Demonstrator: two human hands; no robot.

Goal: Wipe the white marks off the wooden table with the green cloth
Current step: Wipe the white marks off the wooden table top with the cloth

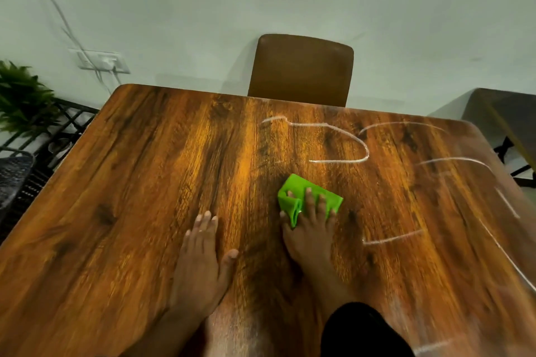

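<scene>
My right hand [310, 229] presses a folded green cloth [293, 194] flat on the wooden table [145, 182], near its middle. White chalk-like marks [342, 148] curve across the table beyond the cloth, and more white lines [391, 238] run to the right and along the right edge. My left hand [201, 258] lies flat on the bare wood to the left of the cloth, fingers together, holding nothing.
A brown chair [301, 66] stands at the table's far side against the pale wall. At the left are a green plant [20, 95], a black metal rack [63, 130] and a wall socket [101, 61]. Another dark table [504, 113] sits at the right.
</scene>
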